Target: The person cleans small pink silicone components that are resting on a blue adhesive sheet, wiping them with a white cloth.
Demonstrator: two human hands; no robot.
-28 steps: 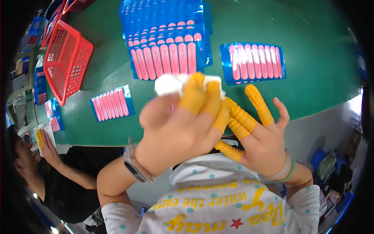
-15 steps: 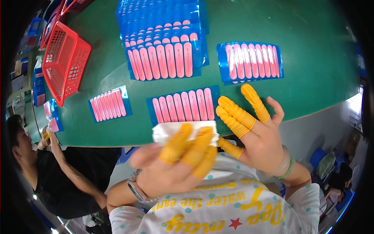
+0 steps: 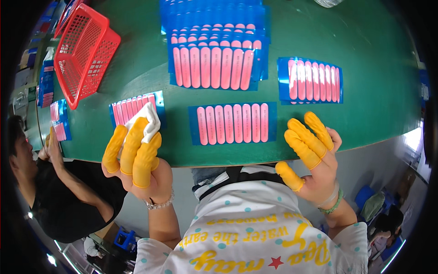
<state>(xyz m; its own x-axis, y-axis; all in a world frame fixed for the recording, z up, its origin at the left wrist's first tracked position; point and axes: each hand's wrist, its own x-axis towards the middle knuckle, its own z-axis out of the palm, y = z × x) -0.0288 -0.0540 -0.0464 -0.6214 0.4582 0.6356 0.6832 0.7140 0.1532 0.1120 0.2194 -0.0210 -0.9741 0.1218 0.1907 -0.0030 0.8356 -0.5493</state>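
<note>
My left hand (image 3: 145, 166), with yellow finger cots on its fingers, presses a folded white cloth (image 3: 152, 124) against the near edge of a blue sheet with pink round-ended strips (image 3: 131, 106) at the left. The cloth and fingers cover part of that sheet. My right hand (image 3: 317, 169), also in yellow finger cots, is open and empty, fingers spread near the table edge. Just beyond its fingertips lies a shiny blue sheet of pink strips (image 3: 315, 81). Between my hands another such sheet (image 3: 232, 123) lies flat, its row of strips fully visible.
Several overlapping blue sheets with pink strips (image 3: 212, 68) form a stack at the back middle of the green table (image 3: 365, 41). A red plastic basket (image 3: 86, 55) stands at the far left. A co-worker in black (image 3: 77, 196) sits at my left, beside more sheets (image 3: 58, 121).
My left hand has moved left with the white cloth, from the middle sheet to the left one. My right hand stays open near the right sheet. The whole view has shifted slightly.
</note>
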